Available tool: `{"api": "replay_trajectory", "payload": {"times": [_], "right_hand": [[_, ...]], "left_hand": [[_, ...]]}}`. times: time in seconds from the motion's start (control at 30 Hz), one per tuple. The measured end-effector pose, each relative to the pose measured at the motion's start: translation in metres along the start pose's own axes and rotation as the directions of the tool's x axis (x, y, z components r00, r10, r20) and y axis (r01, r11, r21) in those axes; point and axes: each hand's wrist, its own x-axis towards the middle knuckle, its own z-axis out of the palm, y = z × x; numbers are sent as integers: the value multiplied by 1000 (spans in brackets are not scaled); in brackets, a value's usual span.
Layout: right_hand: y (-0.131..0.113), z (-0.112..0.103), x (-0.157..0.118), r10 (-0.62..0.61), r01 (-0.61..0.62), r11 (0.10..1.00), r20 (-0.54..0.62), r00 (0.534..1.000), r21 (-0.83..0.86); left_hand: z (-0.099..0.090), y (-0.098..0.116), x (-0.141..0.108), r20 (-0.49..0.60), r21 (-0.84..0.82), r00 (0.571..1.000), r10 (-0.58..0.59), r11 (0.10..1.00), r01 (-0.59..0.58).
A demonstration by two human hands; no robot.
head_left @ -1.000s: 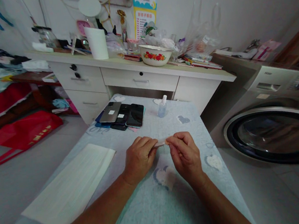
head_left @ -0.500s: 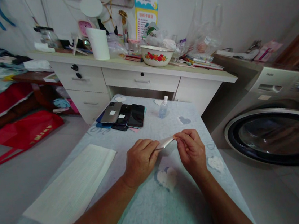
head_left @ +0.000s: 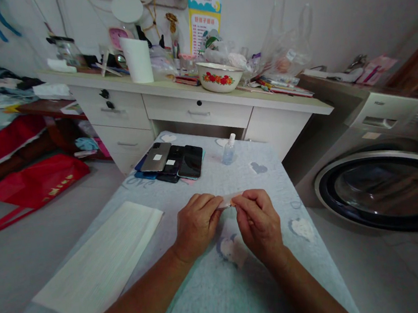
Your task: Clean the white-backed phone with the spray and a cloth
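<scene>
Above the cloth-covered table (head_left: 196,300), my left hand (head_left: 196,225) is closed on one end of a thin, pale flat object (head_left: 227,201), seen nearly edge-on. My right hand (head_left: 260,224) is pinched at the object's near edge, with a small orange-brown spot at the fingertips; whether that is a cloth or a fingertip I cannot tell. Several phones, among them a grey one (head_left: 157,158) and a black one (head_left: 191,162), lie in a pile beyond my hands. A clear spray bottle (head_left: 228,150) stands upright to the right of the pile.
A folded white sheet (head_left: 100,261) lies on the table's left side. Behind the table is a white desk (head_left: 199,112) bearing a floral bowl (head_left: 221,77) and a paper roll (head_left: 137,61). A washing machine (head_left: 376,121) stands at the right, a red bag (head_left: 37,182) at the left.
My right hand has moved left along the object's edge, closer to my left hand. My left hand has kept its hold in nearly the same place.
</scene>
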Motion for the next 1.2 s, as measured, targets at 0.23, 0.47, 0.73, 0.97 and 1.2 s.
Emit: {"api": "replay_trajectory", "payload": {"times": [0.23, 0.47, 0.73, 0.97, 1.2], "right_hand": [[-1, 4, -7, -66, 62, 997, 63, 996, 56], [1, 3, -7, -79, 76, 996, 66, 995, 52], [11, 0, -1, -10, 10, 1000, 1, 1000, 3], [14, -1, 3, 61, -60, 998, -62, 996, 15], [9, 3, -1, 38, -38, 999, -41, 998, -3]], "left_hand": [[3, -1, -3, 8, -27, 1000, 6, 1000, -6], [0, 3, -3, 1, -58, 1000, 11, 998, -11], [0, 3, -4, 11, -26, 1000, 1, 1000, -1], [-3, 4, -3, 12, -21, 1000, -13, 1000, 14], [0, 2, -4, 12, -27, 1000, -17, 999, 17]]}}
